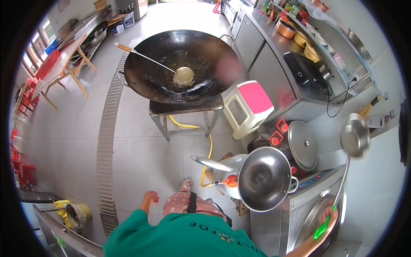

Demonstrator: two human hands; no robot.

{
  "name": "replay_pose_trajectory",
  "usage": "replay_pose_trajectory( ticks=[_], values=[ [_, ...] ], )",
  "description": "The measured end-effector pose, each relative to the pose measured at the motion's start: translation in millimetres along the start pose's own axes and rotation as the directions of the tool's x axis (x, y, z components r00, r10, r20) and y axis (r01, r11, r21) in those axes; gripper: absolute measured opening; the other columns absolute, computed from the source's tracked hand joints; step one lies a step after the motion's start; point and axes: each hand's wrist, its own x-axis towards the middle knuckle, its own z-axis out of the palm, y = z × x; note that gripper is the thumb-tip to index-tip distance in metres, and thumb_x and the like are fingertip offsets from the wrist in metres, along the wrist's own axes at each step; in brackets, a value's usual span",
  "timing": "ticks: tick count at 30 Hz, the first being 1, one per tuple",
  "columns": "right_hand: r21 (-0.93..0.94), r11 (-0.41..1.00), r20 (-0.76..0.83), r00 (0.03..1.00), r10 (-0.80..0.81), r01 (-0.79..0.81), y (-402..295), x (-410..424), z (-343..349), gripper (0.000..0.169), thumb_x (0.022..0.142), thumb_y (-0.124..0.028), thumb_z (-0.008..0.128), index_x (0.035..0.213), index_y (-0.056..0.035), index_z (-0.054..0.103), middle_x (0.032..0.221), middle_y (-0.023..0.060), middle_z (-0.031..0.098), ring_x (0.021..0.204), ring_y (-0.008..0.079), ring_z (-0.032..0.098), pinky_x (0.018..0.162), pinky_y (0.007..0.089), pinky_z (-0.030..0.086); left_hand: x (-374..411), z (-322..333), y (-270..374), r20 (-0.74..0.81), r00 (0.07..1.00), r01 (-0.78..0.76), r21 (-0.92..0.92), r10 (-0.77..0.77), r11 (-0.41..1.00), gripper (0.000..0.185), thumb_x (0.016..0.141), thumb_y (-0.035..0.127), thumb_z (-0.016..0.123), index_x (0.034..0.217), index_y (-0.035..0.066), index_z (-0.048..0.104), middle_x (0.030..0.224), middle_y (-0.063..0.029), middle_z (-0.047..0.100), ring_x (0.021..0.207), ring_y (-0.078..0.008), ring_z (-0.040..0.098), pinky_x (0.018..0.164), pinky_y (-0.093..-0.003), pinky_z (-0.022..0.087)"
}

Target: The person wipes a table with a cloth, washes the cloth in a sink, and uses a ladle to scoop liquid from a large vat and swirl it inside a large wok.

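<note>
My right hand (pixel 328 216), low at the right, is closed around the green handle of a metal ladle (pixel 354 136), whose bowl is raised against the wall. Below that hand is a round metal cooking surface set in a steel stove (pixel 300 205). My left hand (pixel 150 197) hangs beside my body over the floor; its fingers look curled, and nothing is seen in it. Ahead, a large dark wok (pixel 144 70) rests on a metal stand (pixel 187 107). A long-handled ladle or skimmer (pixel 128 48) leans in it, its head in a pale mass (pixel 184 76).
A smaller metal wok (pixel 265 178) sits over a gas cylinder (pixel 224 167) at my right. A yellow hose (pixel 210 144) runs across the floor. A stool with a pink seat (pixel 256 96) and a steel counter (pixel 273 61) stand beyond. At lower left is a yellow bin (pixel 84 214).
</note>
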Motion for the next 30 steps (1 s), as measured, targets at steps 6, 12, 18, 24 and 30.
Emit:
replay_pose_trajectory(
  ticks=[6,12,18,24,30],
  values=[
    [-0.715,0.620,-0.429,0.903,-0.025,-0.323,97,-37,-249,0.018,0.070,-0.017,0.048,0.065,0.0002,0.047,0.054,0.0102,0.048,0.035,0.0218,0.046,0.030,0.0333,0.036,-23,34,5,0.022,0.998,-0.057,0.160,0.054,0.986,0.017,0.076,0.007,0.045,0.085,-0.006,0.052,0.063,-0.0156,0.054,0.047,-0.0220,0.052,0.041,-0.0304,0.044],
    [-0.911,-0.338,-0.165,0.961,-0.221,-0.234,162,-59,-293,0.022,0.069,-0.019,0.051,0.058,0.0002,0.056,0.055,0.0126,0.054,0.048,0.0242,0.054,0.044,0.0337,0.043,-28,48,-18,0.016,0.996,-0.094,0.239,0.093,0.966,0.017,0.075,0.007,0.046,0.085,-0.006,0.052,0.064,-0.0150,0.055,0.047,-0.0217,0.052,0.042,-0.0314,0.046],
    [-0.888,-0.121,-0.403,0.878,-0.257,-0.443,199,-47,-287,0.019,0.066,-0.014,0.047,0.066,0.0033,0.053,0.072,0.0190,0.056,0.070,0.0342,0.054,0.062,0.0412,0.044,-54,22,-54,-0.047,0.998,-0.026,0.218,0.037,0.976,0.019,0.075,0.007,0.046,0.087,-0.006,0.052,0.065,-0.0157,0.055,0.046,-0.0221,0.052,0.041,-0.0317,0.046],
    [-0.808,-0.215,-0.560,0.829,-0.011,-0.549,185,-31,-291,0.022,0.069,-0.011,0.042,0.081,0.0040,0.052,0.087,0.0193,0.054,0.084,0.0348,0.052,0.070,0.0432,0.042,-35,-7,-74,-0.042,0.998,0.043,0.092,-0.040,0.995,0.018,0.075,0.009,0.045,0.088,-0.003,0.051,0.064,-0.0158,0.054,0.046,-0.0230,0.052,0.040,-0.0315,0.045],
    [-0.979,-0.185,0.001,0.900,-0.436,-0.088,118,-2,-97,0.028,0.070,-0.012,0.044,0.091,0.0040,0.052,0.094,0.0189,0.053,0.089,0.0333,0.048,0.078,0.0384,0.038,-8,-62,-73,-0.012,0.997,0.077,-0.099,-0.078,0.992,0.018,0.075,0.010,0.046,0.089,0.000,0.051,0.064,-0.0154,0.054,0.046,-0.0228,0.052,0.041,-0.0323,0.045]
  ],
)
